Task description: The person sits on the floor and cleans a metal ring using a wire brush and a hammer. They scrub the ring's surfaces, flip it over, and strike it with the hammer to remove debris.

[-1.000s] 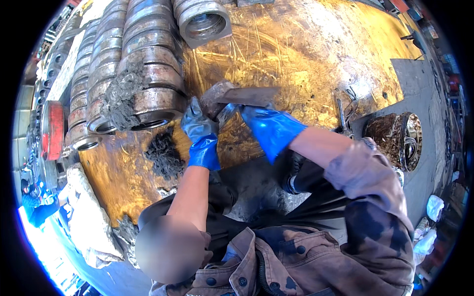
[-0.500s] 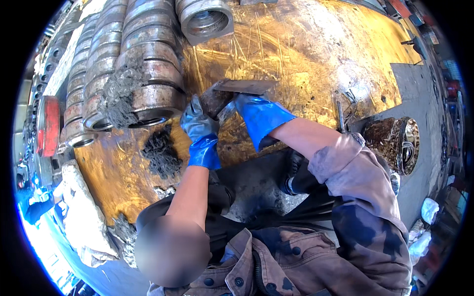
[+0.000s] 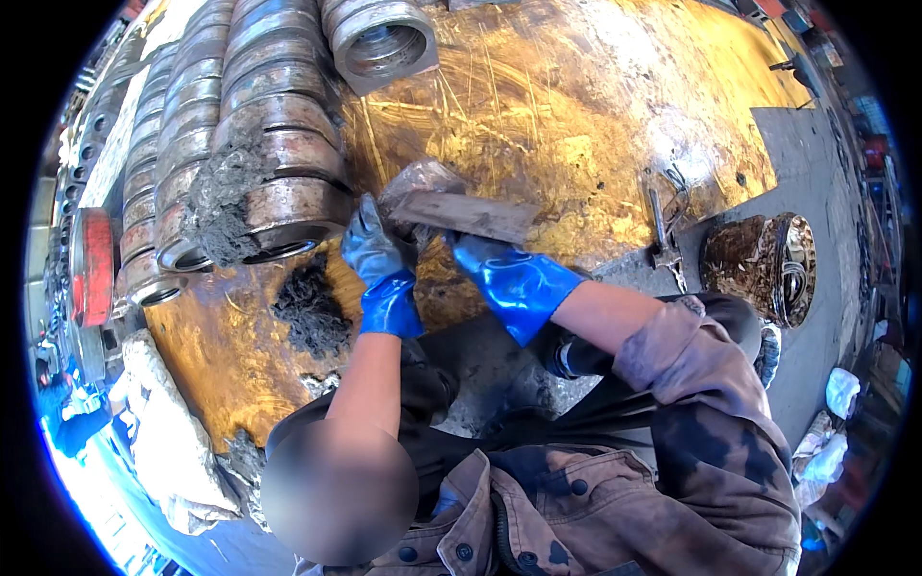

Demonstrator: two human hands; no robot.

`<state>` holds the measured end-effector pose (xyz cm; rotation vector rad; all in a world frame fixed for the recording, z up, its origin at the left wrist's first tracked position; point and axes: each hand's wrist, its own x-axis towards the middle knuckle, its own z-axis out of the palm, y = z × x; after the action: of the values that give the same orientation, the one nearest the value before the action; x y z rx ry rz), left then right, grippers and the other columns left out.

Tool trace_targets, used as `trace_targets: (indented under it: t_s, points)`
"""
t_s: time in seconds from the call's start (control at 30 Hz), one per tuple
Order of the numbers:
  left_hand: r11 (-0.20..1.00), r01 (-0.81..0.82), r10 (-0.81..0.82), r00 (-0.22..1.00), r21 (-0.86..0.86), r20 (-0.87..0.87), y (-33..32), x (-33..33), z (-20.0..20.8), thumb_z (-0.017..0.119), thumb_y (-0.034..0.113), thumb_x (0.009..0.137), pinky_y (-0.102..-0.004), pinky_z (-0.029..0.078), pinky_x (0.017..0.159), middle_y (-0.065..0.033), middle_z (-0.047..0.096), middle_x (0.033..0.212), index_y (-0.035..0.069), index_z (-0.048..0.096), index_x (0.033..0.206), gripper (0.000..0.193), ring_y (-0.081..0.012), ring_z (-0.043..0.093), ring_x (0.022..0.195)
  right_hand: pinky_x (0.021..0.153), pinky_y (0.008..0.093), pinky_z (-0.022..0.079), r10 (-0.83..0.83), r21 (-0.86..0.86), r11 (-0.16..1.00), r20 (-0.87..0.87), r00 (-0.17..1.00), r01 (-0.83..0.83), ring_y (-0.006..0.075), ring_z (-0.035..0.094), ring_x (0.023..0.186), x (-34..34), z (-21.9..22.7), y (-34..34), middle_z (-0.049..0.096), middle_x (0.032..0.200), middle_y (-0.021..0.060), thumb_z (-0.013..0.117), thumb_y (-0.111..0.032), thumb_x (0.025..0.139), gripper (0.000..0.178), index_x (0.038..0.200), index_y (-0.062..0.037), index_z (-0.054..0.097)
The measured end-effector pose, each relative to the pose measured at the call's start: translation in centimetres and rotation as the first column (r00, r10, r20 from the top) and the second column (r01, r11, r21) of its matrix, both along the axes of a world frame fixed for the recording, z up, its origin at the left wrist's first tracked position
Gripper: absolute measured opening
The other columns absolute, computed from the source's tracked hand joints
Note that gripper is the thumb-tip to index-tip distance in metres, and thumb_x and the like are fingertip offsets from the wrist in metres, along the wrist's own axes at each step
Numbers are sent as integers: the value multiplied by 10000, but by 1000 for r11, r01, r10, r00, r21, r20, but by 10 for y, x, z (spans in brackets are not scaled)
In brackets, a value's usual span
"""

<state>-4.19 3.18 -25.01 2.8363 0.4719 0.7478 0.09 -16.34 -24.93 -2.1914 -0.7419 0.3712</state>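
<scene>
The flat bar [image 3: 466,215] has dropped nearer us, its right end dipping; our right hand [image 3: 488,263] grips it from beneath. Our left hand [image 3: 376,248] holds the metal ring [image 3: 423,176] over the yellow board [image 3: 576,125]: likely heavy, stiff, greasy, best clasped round its outer wall.

This looks like a machine or repair workshop, and a grimy one. Rows of heavy, worn metal rings [image 3: 288,149] lie packed together beside a square-flanged metal housing [image 3: 386,50] on a scratched, grease-smeared yellow board [image 3: 576,106]. A blackened wad of fibres [image 3: 312,305], a metal hand tool [image 3: 662,230] and a dirt-caked bucket [image 3: 752,261] stand out nearby, the bucket on grey floor [image 3: 812,182]. The person's stained work jacket [image 3: 595,490] and blue rubbery gloves [image 3: 523,290] suit such work.
</scene>
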Motion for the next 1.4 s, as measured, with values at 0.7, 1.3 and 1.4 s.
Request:
trace_targets:
  t_s: [0.7,1.3,1.4]
  points:
    - [998,26,-25,1000,-63,10,-8,10,-1,903,381,630,-521,498,970,-244,642,1249,51,511,1433,953,-434,627,1100,1114,450,417,10,156,988,-19,1000,-7,377,511,1328,-23,-29,-9,522,1436,243,499,-182,1028,428,1426,-25,508]
    - [996,-14,9,999,-91,-54,-14,11,3,902,436,607,-520,482,1002,-224,638,1258,83,494,1452,1002,-428,613,1136,931,379,520,-58,18,998,-77,995,60,256,640,1073,7,-32,-29,664,1169,142,480,-139,1036,297,1279,-28,609]
    - [997,-14,11,999,-75,-39,-7,6,-2,921,414,578,-532,479,994,-220,635,1254,100,484,1460,1034,-432,608,1131,913,367,526,-84,-31,996,-154,985,80,242,644,1064,-4,-20,-29,670,1161,127,466,-129,1039,297,1276,-29,614]
